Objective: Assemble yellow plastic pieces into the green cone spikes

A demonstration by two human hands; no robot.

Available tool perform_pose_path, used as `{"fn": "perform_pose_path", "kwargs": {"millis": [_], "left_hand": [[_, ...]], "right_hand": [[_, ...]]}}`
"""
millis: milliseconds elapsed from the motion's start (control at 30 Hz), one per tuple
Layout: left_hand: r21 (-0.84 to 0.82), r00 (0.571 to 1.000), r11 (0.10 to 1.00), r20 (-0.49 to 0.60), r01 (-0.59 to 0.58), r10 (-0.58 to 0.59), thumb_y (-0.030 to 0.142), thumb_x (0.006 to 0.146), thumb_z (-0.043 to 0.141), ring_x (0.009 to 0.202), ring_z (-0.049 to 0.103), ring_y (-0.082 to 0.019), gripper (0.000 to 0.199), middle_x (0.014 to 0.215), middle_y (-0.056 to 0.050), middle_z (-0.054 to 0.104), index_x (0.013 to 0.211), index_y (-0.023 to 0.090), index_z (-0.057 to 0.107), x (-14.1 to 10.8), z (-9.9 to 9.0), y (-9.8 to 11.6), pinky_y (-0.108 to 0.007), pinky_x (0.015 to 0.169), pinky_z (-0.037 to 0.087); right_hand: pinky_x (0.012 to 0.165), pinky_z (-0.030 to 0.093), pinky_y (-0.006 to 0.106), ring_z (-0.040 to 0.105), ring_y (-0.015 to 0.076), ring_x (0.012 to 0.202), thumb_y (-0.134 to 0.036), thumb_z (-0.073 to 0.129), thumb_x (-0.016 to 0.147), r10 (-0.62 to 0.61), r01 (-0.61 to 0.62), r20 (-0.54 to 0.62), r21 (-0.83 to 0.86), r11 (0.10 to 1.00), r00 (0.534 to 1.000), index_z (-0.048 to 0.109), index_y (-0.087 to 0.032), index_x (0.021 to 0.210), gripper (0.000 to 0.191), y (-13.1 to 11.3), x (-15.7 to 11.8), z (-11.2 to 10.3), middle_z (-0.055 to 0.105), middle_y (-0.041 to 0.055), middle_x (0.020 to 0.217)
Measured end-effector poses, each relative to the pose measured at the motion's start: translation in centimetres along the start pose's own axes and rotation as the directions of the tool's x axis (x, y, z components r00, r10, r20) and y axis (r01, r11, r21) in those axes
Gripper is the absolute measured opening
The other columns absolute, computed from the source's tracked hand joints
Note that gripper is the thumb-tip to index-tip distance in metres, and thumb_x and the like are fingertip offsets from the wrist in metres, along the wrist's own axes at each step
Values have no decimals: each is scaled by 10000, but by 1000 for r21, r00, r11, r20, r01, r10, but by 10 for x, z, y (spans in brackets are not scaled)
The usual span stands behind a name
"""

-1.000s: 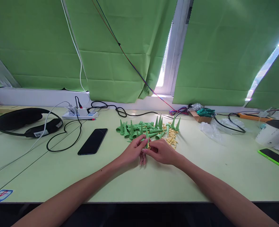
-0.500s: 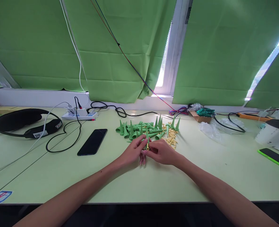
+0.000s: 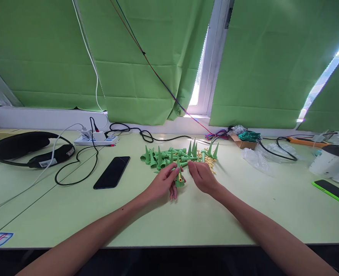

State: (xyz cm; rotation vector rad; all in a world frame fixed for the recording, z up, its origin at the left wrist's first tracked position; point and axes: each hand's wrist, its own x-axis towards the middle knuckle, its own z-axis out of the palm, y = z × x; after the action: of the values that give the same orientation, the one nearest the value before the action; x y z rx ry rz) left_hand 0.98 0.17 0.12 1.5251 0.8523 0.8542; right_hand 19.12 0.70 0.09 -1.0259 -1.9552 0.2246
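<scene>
My left hand (image 3: 162, 184) is closed on a green plastic spike (image 3: 180, 184), its wide base towards me. A small yellow tube (image 3: 180, 178) with an open end lies along the spike. To the right, my right hand (image 3: 204, 178) is apart from the spike, its fingers curled at the near edge of the pile; whatever they hold is hidden. Behind both hands lies a heap of green spikes (image 3: 173, 154), several standing on their bases with points up. Small yellow pieces (image 3: 211, 165) are scattered at the heap's right side, partly covered by my right hand.
A black phone (image 3: 112, 172) lies left of the heap. Further left are a black headband-like device (image 3: 50, 156) and a power strip (image 3: 97, 141) with cables. On the right are plastic bags (image 3: 257, 160), a small cardboard box (image 3: 242, 142), a white roll (image 3: 330, 161) and a green-edged phone (image 3: 334, 193).
My right hand has let go of the piece in my left hand and moved right and slightly up to the pile. More of the green spike's base now shows. My left hand has stayed put.
</scene>
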Motion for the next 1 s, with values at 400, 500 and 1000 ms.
{"fn": "perform_pose_path", "kwargs": {"millis": [400,500,1000], "left_hand": [[393,989,910,-5,-134,148,460,922,512,412,463,-54,258,871,0,623,927,204,531,-7,0,4,-211,402,329],[428,985,891,-18,-148,172,438,914,526,432,465,-76,239,746,9,610,906,199,526,-6,0,4,-212,431,319],[438,972,886,-99,-150,214,453,943,496,512,579,-128,242,598,24,582,908,215,520,-6,0,5,-214,467,427]], "right_hand": [[659,390,279,558,185,706,-204,414,957,103,-140,-199,-182,973,975,551,-182,932,142,28,9,-3,619,52,780],[746,408,316,571,215,783,-129,410,921,97,-142,-179,-262,955,979,584,-162,979,187,36,11,-5,637,76,817],[807,355,320,562,240,924,70,432,693,289,-255,-4,-480,839,957,630,-164,904,372,52,11,-10,688,90,935]]}}
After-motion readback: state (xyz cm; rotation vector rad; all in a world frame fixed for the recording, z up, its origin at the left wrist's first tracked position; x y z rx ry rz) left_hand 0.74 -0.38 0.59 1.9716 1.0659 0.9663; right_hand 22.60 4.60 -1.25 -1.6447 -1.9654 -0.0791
